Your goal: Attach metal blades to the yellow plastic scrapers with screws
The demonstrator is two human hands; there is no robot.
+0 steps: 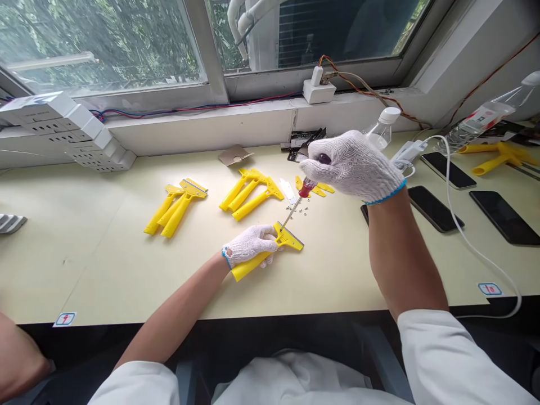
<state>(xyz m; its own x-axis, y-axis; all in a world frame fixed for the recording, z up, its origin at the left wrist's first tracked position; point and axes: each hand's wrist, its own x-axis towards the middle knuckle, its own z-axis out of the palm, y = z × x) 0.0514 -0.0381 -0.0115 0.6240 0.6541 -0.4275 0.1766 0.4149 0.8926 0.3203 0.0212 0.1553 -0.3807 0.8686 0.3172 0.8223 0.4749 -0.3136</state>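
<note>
My left hand [252, 246], in a white knit glove, is closed round the neck of a yellow scraper [248, 266] held low over the table. Its wide head with a metal blade edge points right. My right hand [352, 166], also gloved, grips a screwdriver [304, 189] with a red and clear handle. The screwdriver slants down and its tip meets the scraper's head. Several small screws [301, 210] lie just beyond, near yellow blade covers [325, 188] and pale blades [288, 191]. More yellow scrapers [253, 194] lie behind my left hand, and another group of scrapers [177, 208] farther left.
Phones [436, 209] and a white cable [453, 214] lie on the right, with plastic bottles [485, 121] behind. White boxes [90, 135] are stacked at the back left. A cardboard piece [235, 155] lies near the sill. Another person's arm [19, 360] shows at lower left.
</note>
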